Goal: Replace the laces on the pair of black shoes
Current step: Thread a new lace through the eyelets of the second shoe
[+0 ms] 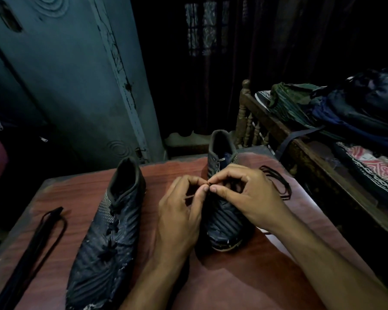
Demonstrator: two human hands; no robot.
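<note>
Two worn black shoes stand on a reddish wooden table (81, 193). The left shoe (108, 233) lies at the centre left, its toe toward me. The right shoe (224, 218) stands behind my hands. My left hand (179, 211) and my right hand (242, 191) meet above the right shoe's lace area. The thumb and fingers of both hands pinch a thin dark lace (208, 183) between them. A loose black lace (38, 240) lies stretched along the table's left edge. Another black lace (278, 182) is looped on the table to the right of my right hand.
A white sheet (300, 198) lies under the looped lace at the table's right side. A wooden bed frame (251, 117) with clothes and bags stands close on the right. A bluish door (76, 74) is behind the table.
</note>
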